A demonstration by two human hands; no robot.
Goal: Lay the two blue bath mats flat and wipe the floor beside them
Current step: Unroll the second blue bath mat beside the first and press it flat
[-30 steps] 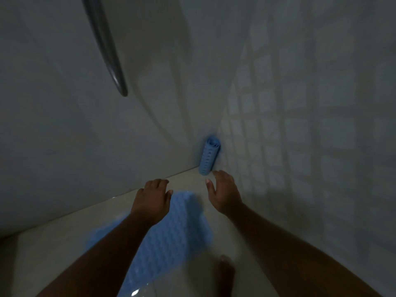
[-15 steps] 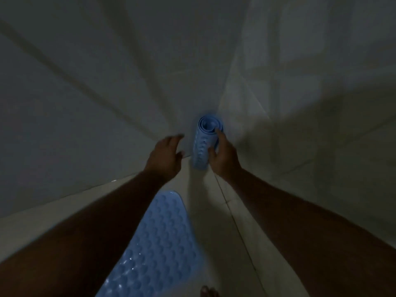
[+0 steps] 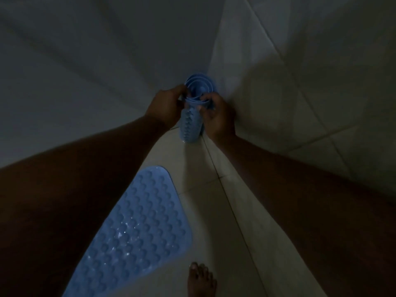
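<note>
Both forearms (image 3: 90, 181) bare, no sleeves, no watch/rings seen. Bare foot (image 3: 201, 280) at btm, no shoe.

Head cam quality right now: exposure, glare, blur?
Head view: very dim and underexposed, forearms nearly black; small specular glints on the flat mat; wide-angle bending of tile lines; both hands' grip on the rolled mat reads soft but legible.

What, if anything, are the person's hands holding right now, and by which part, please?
Both hands hold the rolled blue bath mat standing in the corner: the left hand and right hand grip opposite sides of its upper, open end.
</note>
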